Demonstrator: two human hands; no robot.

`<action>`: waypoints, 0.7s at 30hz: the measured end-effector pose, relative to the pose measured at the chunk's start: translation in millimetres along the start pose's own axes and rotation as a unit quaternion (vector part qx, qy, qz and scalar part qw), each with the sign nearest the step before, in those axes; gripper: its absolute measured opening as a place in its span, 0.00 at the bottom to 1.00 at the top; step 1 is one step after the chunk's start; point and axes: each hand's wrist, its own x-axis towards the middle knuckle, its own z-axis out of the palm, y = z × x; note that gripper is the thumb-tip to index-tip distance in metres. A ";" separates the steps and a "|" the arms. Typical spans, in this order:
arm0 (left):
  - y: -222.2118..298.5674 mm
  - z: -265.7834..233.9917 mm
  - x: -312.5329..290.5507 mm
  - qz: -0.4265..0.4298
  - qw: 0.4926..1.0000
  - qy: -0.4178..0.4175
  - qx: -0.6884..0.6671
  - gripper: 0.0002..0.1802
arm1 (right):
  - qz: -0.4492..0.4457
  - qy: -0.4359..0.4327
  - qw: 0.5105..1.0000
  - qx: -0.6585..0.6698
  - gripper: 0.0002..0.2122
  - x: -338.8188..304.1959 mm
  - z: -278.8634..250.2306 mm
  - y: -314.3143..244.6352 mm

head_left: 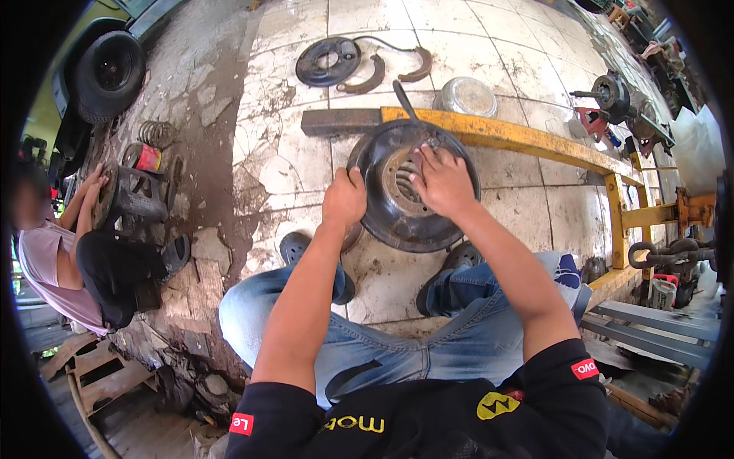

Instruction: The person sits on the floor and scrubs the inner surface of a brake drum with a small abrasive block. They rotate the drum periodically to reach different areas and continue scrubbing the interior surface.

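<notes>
In the head view, a black, round, dished metal plate with a wide central opening (382, 214) sits in front of the seated person, between the knees and over the near side of a yellow-painted steel beam with a dark end (520, 136). Grey coiled rings (404, 182) show through the opening, and a short black strip (405, 101) sticks up past the top rim.

The bare left hand (345, 200) is curled closed around the plate's left rim. The bare right hand (443, 182) lies across the upper right of the face, fingers loosely bent and a little apart, thumb near the opening; the fingertips meet dark metal, so I cannot tell whether they pinch some small part or merely rest there.

For this kind of handling, the left hold seems a sound brace: firm on the rim, wrist low, countering any push from the other side. The right hand would do best with light, even pressure, its thumb kept clear of the opening's edge and the coils. Since the plate is broad and probably heavy, keeping it square to the body should stop it rocking against the beam.
</notes>
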 end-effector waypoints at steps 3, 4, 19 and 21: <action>-0.3 1.2 0.4 0.011 1.000 0.011 0.022 0.26 | -0.028 0.012 0.999 0.019 0.23 -7.6 21.1 4.9; -0.1 2.4 -2.4 0.010 1.000 0.012 0.027 0.26 | -0.021 -0.027 0.998 0.054 0.24 -13.2 15.5 6.6; 1.0 -1.4 -2.9 0.000 0.999 -0.005 0.042 0.26 | 0.014 -0.007 0.997 0.071 0.30 15.9 17.9 -44.4; 0.4 -3.1 1.5 0.011 0.999 0.008 0.033 0.26 | 0.035 -0.024 0.997 0.071 0.31 23.3 12.7 -34.6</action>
